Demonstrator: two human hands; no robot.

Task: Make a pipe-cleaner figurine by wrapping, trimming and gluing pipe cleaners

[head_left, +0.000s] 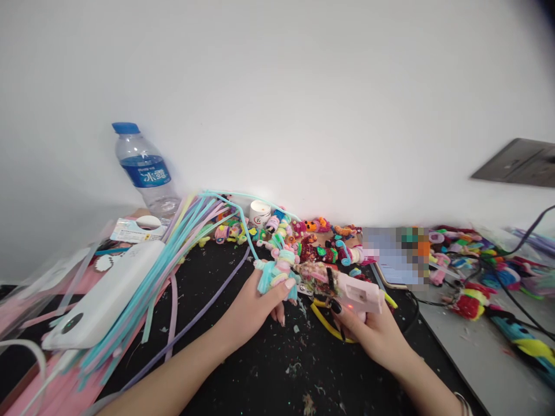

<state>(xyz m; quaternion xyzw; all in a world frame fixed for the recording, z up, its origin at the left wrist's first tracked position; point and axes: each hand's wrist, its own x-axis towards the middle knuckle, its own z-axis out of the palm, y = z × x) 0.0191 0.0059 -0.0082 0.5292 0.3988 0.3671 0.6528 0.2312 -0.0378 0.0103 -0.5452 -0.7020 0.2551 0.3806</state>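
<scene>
At frame centre, your left hand (255, 306) pinches a fuzzy doll (277, 271) while your right hand (368, 329) grips the glue gun (347, 289), nozzle pointing left at it.

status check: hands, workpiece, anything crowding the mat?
Left hand pinches pastel pipe-cleaner figure. Right hand grips pink glue gun, nozzle at the figure. Yellow-handled pliers under the gun; loose pipe cleaners left.

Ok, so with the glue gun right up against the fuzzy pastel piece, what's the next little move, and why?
Probably squeeze out a small dab of glue. The right hand grips the pink glue gun, whose nozzle seems to meet the pastel pipe-cleaner piece pinched in the left hand, and a red light glows on the gun.
</scene>
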